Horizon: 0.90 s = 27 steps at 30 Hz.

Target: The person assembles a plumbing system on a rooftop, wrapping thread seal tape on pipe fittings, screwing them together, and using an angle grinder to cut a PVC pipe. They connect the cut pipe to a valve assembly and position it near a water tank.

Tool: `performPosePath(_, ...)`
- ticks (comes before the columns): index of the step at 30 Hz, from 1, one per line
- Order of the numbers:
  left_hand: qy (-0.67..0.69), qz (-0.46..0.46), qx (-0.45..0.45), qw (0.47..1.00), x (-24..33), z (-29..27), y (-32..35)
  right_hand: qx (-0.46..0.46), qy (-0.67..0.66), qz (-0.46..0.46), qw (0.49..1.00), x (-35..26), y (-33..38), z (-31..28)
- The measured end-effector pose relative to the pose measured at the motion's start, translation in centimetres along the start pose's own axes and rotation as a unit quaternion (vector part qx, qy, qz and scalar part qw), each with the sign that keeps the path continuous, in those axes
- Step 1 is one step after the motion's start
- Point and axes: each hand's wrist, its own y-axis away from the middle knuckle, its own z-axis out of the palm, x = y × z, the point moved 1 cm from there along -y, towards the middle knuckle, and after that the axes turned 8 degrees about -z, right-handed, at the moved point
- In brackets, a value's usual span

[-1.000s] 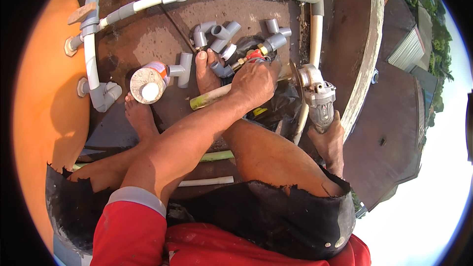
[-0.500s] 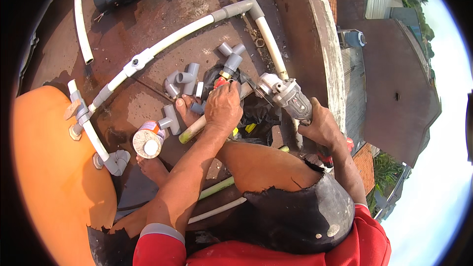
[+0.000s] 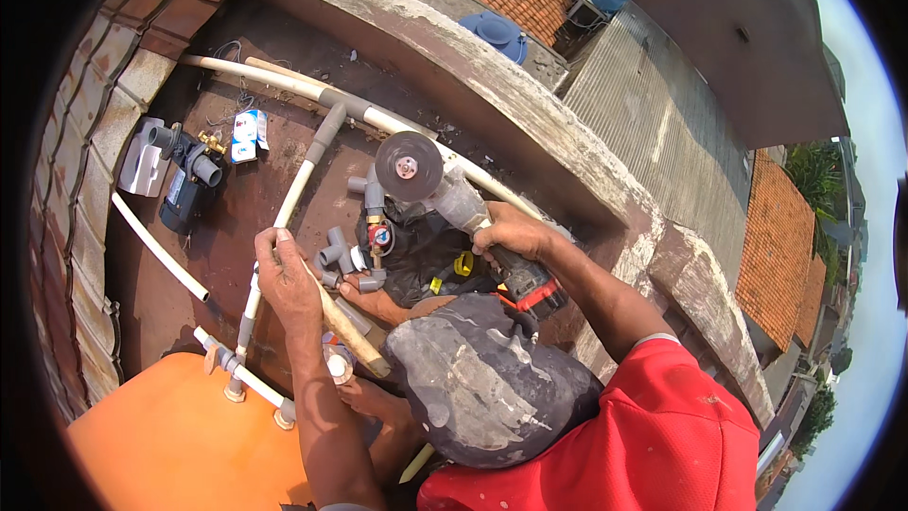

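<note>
My right hand [image 3: 515,230] grips a cordless angle grinder [image 3: 461,205], its round dark disc [image 3: 409,167] facing up and its red-and-black battery at the near end. My left hand [image 3: 287,284] is closed around one end of a short, dirty cream pipe [image 3: 355,333], which slants toward my knee. The disc and this pipe are apart. Between the hands lie grey pipe fittings [image 3: 331,251] and a red-handled valve [image 3: 379,235] joined to a grey fitting. A black plastic bag [image 3: 421,251] lies crumpled beside the valve. A white-lidded can [image 3: 338,366] is partly hidden behind my left forearm.
An orange tank [image 3: 189,426] with pipe connections fills the near left. White pipes with grey joints [image 3: 326,132] cross the brown floor. A pump [image 3: 184,191] and a small box [image 3: 249,135] sit farther left. A low wall [image 3: 492,85] borders the far and right sides, with roofs beyond.
The view has turned. My right hand has drawn the grinder away from the pipe, and its disc now faces up. My left hand has moved left with the pipe, away from the valve.
</note>
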Motion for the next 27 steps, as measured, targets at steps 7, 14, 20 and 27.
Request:
performPosePath(7, 0.009, 0.011, 0.144, 0.989, 2.4, -5.9, 0.2, 0.038, 0.026, -0.023, 0.999, 3.5, 0.8, -3.5)
performPosePath(14, 0.052, -0.078, 0.128, 0.987, -1.3, -8.1, 0.0, 0.115, 0.131, 0.013, 0.985, 4.5, -0.4, -5.1)
performPosePath(20, 0.11, -0.101, 0.13, 0.98, -3.3, -8.3, -0.9, 0.034, 0.128, 0.04, 0.99, 5.9, -3.8, -4.9)
performPosePath(27, 0.176, -0.205, 0.131, 0.954, -5.6, -9.9, -1.5, 0.049, 0.109, 0.08, 0.99, 8.9, -7.4, -4.6)
